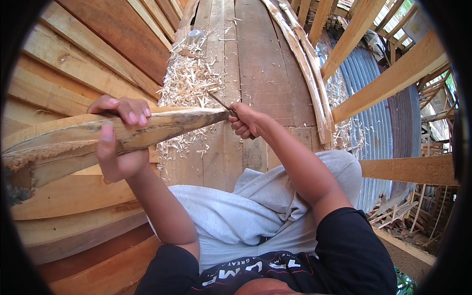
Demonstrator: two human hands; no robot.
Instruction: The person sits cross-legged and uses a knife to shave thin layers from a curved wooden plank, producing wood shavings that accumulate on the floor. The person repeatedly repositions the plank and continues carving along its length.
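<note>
A long piece of wood (pixel 169 129), pale with dark streaks and tapering to a dark tip, stretches from the left edge toward the middle. My left hand (pixel 120 132) grips it, fingers over the far side and thumb on the near side. At the tapered end, my right hand (pixel 244 120) is closed around what looks like a knife (pixel 219 101). Its thin dark blade points away and to the left, beside the wood's tip. Most of the handle is hidden in my fist. Both forearms reach out over my crossed legs in light grey trousers.
Curled wood shavings (pixel 191 78) are heaped on the plank floor (pixel 258 59) beyond the wood. A clear cup (pixel 195 35) stands among them. Stacked boards (pixel 73 59) form the left side. On the right are a peeled pole (pixel 307 64), wooden beams (pixel 393 81) and corrugated metal sheets (pixel 371 125).
</note>
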